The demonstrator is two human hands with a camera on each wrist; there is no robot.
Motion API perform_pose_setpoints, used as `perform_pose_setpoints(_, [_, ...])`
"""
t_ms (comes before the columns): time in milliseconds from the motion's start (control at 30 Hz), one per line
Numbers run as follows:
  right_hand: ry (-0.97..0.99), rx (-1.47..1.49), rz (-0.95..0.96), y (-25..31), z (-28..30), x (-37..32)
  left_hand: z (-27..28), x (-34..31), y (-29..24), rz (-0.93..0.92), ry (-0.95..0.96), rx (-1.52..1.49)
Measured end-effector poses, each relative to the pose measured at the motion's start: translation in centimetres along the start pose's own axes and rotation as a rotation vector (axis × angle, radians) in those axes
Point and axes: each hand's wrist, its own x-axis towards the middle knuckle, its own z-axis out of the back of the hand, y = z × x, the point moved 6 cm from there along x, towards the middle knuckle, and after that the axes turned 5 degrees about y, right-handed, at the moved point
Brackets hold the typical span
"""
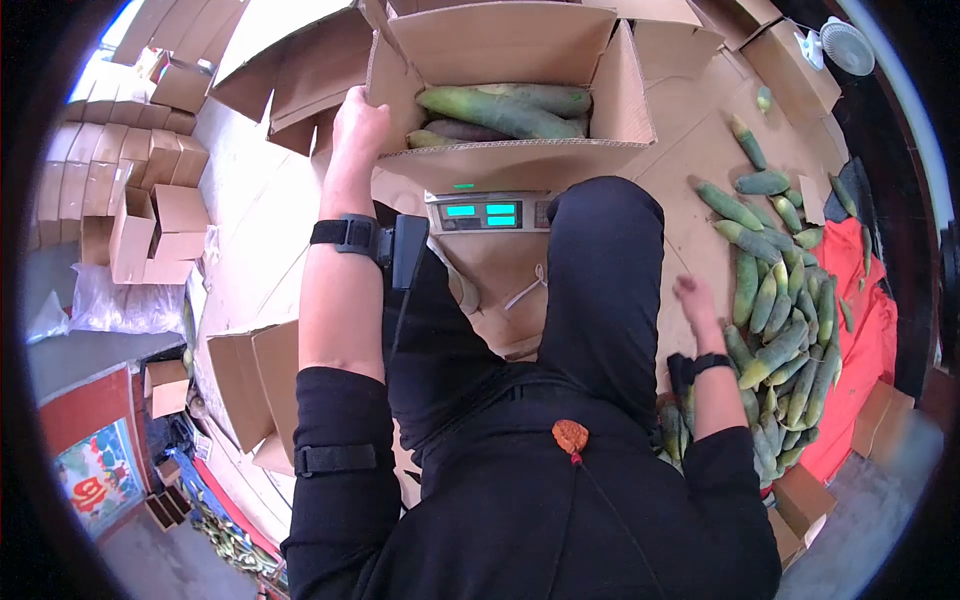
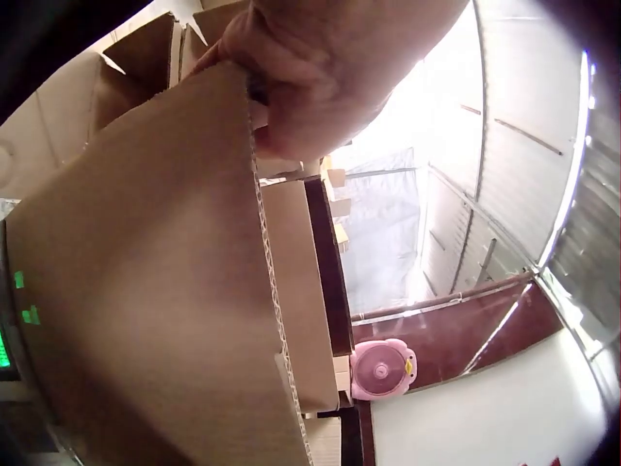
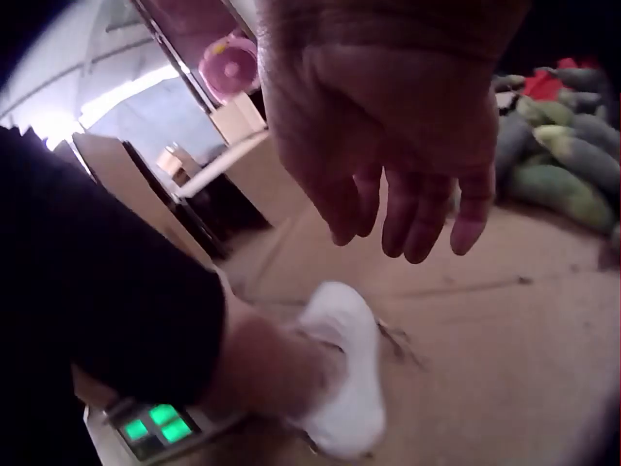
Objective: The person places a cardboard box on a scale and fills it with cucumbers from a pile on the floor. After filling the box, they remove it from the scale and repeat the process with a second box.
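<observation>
The left hand grips the open box's rim; several gourds lie inside, many outside, unboxed. The right hand, fingers loosely parted, seemingly empty, hangs near the heap.

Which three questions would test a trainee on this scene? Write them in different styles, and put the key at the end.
1. True or false: the left hand grips the rim of the open carton.
2. What lies inside the carton? A) a pink fan; B) long green vegetables; C) folded plastic bags.
3. Fill in the missing word: the right hand, near the loose pile, holds ____.

Key: 1 true; 2 B; 3 nothing.
</observation>
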Motion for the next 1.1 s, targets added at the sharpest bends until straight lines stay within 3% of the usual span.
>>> perform_pose_setpoints(133, [0.137, -0.107, -0.219, -7.9, -4.4, -5.1, 0.1, 0.1, 0.2, 0.022, -0.011, -0.054])
perform_pose_setpoints(200, [0.195, -0.004, -0.409, -11.4, -6.5, -7.3, -0.1, 0.3, 0.3, 0.021, -0.024, -0.031])
perform_pose_setpoints(433, [0.247, 0.118, -0.554, -9.5, -6.6, -9.7, 0.0, 0.0, 0.2, 0.038, -0.015, -0.007])
perform_pose_setpoints(633, [0.118, 0.035, -0.208, -1.7, -4.5, -5.4, 0.5, -0.5, -0.2, 0.055, -0.008, -0.025])
perform_pose_setpoints(700, [0.026, 0.321, -0.06, 1.5, -3.8, -4.3, 0.9, -0.8, -0.5, 0.065, -0.023, -0.033])
perform_pose_setpoints(733, [0.033, 0.317, -0.056, 2.6, -3.5, -3.9, 0.8, -1.0, -0.4, 0.069, -0.026, -0.04])
perform_pose_setpoints(833, [0.159, 0.413, -0.01, 8.0, -2.2, -4.5, 1.1, -0.9, -0.2, 0.055, -0.047, -0.082])
perform_pose_setpoints(900, [0.065, 0.878, -0.153, 12.0, -1.2, -6.4, 1.1, -0.7, 0.0, 0.014, -0.071, -0.136])
perform_pose_setpoints(933, [0.245, 0.926, -0.028, 8.3, -2.2, -2.7, 1.4, -0.9, -0.1, -0.035, -0.086, -0.158])
perform_pose_setpoints(967, [0.212, 0.899, 0.082, 10.5, -1.0, -3.9, 1.2, -0.7, 0.3, -0.043, -0.113, -0.206])
perform_pose_setpoints(1000, [0.183, 0.615, 0.347, 13.9, 0.9, -4.5, 1.3, -0.7, 0.3, -0.077, -0.154, -0.216])
perform_pose_setpoints(1067, [0.223, 0.841, 0.214, 16.5, 1.4, -5.9, 1.8, -1.1, 0.0, -0.117, -0.186, -0.238])
perform_pose_setpoints(1100, [0.17, 0.511, 0.304, 18.7, 1.9, -7.4, 2.0, -1.4, 0.0, -0.085, -0.172, -0.27])
